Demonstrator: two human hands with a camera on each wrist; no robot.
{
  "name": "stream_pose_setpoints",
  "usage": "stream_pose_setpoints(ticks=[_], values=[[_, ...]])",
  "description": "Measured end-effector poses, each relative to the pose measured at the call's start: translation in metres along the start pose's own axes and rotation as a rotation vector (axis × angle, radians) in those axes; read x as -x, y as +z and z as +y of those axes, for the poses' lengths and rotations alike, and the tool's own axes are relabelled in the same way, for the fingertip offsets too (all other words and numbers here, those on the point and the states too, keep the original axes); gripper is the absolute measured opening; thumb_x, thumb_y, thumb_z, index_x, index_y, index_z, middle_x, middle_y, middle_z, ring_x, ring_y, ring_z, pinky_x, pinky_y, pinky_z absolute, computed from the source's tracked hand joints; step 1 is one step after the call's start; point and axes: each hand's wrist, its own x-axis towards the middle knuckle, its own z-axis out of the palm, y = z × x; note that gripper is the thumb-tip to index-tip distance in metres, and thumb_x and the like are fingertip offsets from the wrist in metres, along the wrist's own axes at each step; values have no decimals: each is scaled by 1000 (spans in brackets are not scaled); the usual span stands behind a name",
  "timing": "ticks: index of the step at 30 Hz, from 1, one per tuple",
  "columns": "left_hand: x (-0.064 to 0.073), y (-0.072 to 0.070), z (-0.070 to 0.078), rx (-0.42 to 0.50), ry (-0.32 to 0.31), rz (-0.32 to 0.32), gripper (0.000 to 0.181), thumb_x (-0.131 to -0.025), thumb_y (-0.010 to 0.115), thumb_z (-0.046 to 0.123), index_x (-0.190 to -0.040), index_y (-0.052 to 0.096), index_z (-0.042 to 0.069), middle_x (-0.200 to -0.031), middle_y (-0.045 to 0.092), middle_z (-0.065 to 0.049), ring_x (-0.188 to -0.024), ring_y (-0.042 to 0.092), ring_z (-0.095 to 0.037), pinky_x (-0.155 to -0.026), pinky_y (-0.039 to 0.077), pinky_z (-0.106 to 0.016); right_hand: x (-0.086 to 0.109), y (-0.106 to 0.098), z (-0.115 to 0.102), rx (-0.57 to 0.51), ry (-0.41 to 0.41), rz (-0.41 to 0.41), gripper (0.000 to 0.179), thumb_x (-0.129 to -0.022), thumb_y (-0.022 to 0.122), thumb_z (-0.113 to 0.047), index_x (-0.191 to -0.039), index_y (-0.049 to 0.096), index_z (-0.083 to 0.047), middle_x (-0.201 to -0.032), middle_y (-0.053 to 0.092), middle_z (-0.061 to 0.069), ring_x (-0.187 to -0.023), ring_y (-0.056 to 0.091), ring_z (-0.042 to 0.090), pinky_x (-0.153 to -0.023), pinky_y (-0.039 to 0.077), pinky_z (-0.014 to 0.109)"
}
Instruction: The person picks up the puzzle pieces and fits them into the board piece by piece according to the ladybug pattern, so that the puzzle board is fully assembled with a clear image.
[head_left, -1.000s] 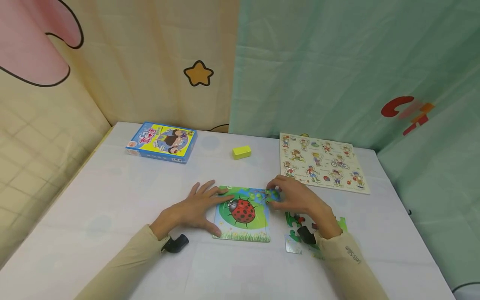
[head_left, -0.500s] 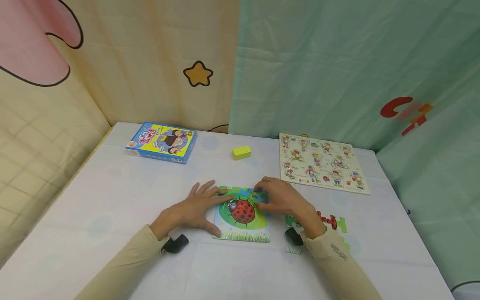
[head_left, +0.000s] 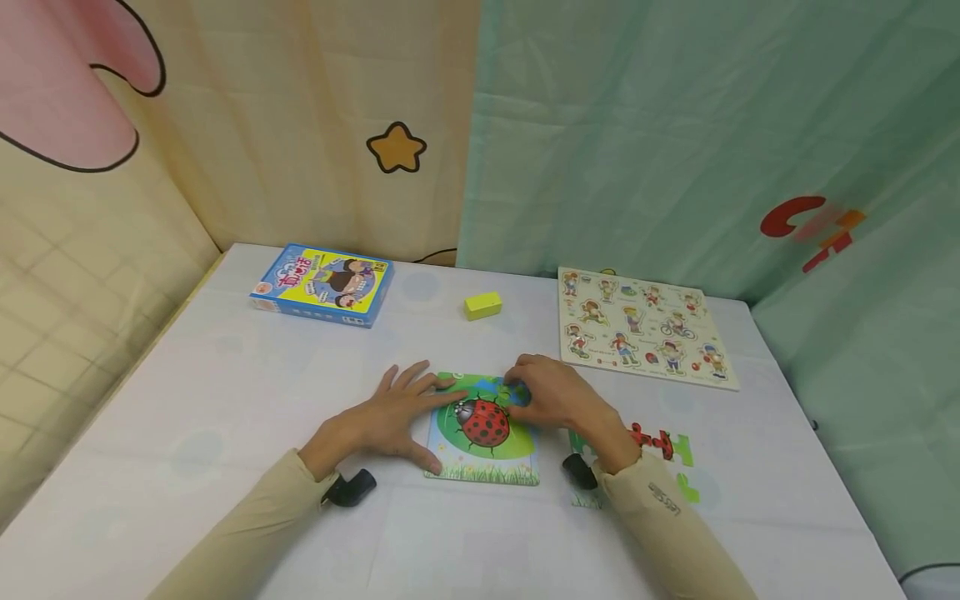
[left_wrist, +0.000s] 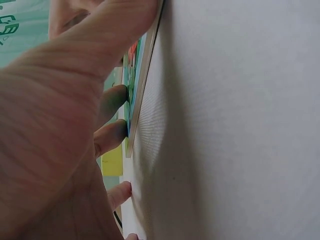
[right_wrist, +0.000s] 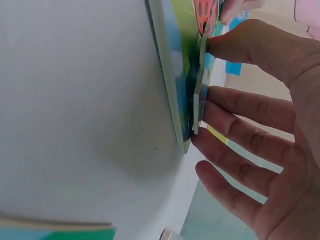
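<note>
A square ladybug puzzle board (head_left: 483, 473) lies on the white table in front of me. My left hand (head_left: 382, 419) rests at its left side with fingers spread, the thumb at the near left corner and some fingertips on the picture. Over the upper right of the board, my right hand (head_left: 561, 397) pinches a puzzle piece (right_wrist: 201, 82) between thumb and fingertips. The right wrist view shows this piece slightly tilted above the board, touching or almost touching it. Loose red and green puzzle pieces (head_left: 663, 444) lie right of the board, partly hidden under my right forearm.
A blue and yellow box (head_left: 322, 285) lies at the back left. Behind the ladybug board sits a yellow block (head_left: 482, 305). A flat board with cartoon figures (head_left: 645, 327) lies at the back right. Curtains hang behind the table.
My right hand has carried the puzzle piece leftward from the board's right edge to over its upper right part, then shifted only slightly. The left hand stays where it was.
</note>
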Motion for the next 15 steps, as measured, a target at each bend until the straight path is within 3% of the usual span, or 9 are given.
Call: stream_pose_setpoints(ticks=[15], values=[[1,-1,1,12,-2,-2,102,-70,82,62,-155,38,29,-160,34,-6,-154,4,-42,-117,0,-72,-1,4,-3,-8,1,23,37,-82,80,-33,-110,78,-9,-91,66,-4,-80,55,10,-73,51,30]])
